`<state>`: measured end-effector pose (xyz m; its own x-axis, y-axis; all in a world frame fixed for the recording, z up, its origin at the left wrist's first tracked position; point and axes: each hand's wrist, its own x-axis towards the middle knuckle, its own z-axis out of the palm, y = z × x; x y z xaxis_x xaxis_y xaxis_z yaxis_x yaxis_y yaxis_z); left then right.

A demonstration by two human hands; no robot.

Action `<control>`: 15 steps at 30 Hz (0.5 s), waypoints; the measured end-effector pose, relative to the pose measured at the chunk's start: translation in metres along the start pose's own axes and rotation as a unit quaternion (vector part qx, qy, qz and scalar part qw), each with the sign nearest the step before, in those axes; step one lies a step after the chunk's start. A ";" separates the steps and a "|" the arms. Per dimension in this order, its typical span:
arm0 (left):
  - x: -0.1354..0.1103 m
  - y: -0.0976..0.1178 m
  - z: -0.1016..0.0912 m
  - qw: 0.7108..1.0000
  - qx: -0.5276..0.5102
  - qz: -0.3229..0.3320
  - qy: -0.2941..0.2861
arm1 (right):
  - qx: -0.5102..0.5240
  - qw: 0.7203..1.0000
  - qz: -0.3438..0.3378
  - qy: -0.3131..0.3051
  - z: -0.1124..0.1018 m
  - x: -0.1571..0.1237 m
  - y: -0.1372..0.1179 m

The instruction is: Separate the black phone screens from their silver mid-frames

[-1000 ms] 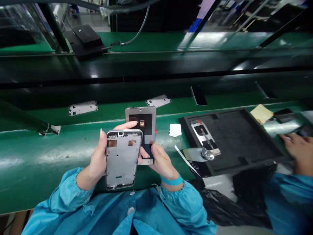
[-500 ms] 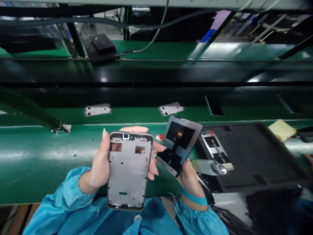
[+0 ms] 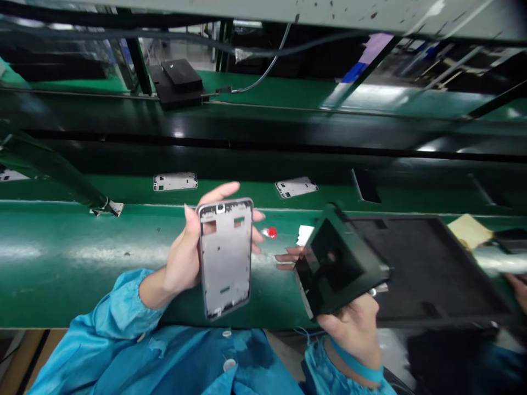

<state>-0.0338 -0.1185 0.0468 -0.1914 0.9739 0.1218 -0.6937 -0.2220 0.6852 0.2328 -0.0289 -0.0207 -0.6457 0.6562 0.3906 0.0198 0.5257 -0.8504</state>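
Observation:
My left hand [image 3: 183,260] is closed round a silver-grey phone middle frame [image 3: 226,258]. The frame stands nearly upright, its cut-outs and pin holes facing me, with thumb at its left edge and fingertips showing past its right edge. Further right, my right hand [image 3: 356,323] grips a dark phone screen panel [image 3: 337,263] from below. This panel is tilted and slightly blurred, and fingertips show at its left side. The two parts are apart. On the green bench between them lie a small red-and-white item [image 3: 269,232] and a jagged white scrap [image 3: 304,235].
Phone frames [image 3: 175,181] and dark panels [image 3: 365,185] lie on the green strip behind the bench. A black mat [image 3: 432,263] lies at right, beside a yellow paper [image 3: 469,229]. Another person's hand [image 3: 517,288] shows at the right edge. A green post [image 3: 61,170] slants in at left.
The screen panel has swung right and turned, now over the mat's left part and covering the items there. The middle frame has moved slightly up and right, away from the panel.

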 end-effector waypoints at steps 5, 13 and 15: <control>0.019 -0.004 -0.014 0.991 0.064 0.069 0.092 | -0.093 0.990 -0.077 -0.069 0.008 0.022 -0.014; 0.019 0.005 -0.017 0.981 0.105 0.135 0.094 | -0.115 0.983 -0.086 -0.117 0.017 0.021 -0.016; 0.019 0.007 -0.016 0.980 0.112 0.139 0.088 | -0.108 0.982 -0.088 -0.127 0.017 0.023 -0.018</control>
<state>-0.0538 -0.1026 0.0423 -0.4824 0.8496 0.2134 -0.4310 -0.4422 0.7866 0.2050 -0.0326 -0.0022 -0.8221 0.4044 0.4007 0.0358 0.7392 -0.6725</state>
